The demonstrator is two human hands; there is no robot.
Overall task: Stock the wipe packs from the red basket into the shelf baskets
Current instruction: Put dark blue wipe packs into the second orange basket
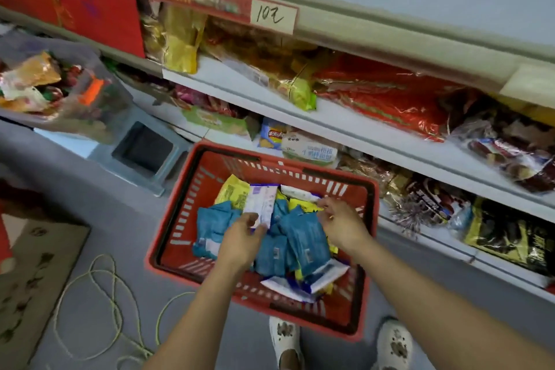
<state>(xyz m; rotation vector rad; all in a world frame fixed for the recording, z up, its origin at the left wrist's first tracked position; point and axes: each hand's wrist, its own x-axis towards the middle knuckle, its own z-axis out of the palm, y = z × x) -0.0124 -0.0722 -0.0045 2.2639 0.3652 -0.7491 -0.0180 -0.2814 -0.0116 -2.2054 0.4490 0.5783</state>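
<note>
The red basket (180, 219) stands on the grey floor in front of the shelves, holding several blue wipe packs (306, 237), yellow packs (234, 192) and white packs (318, 276). My left hand (240, 237) reaches into the basket and pinches a white and purple wipe pack (261, 204) by its lower end, holding it upright. My right hand (342, 219) is over the right side of the pile, its fingertips pinching the edge of a yellow pack (303, 205). No shelf baskets are plainly visible.
Tilted white shelves (345, 126) full of snack bags run along the right. A grey step stool (141, 153) stands left of the basket, a clear bag of goods (57, 90) beyond it. Cardboard (33, 264) and a green cord (99, 303) lie on the floor. My shoes (285, 339) are below.
</note>
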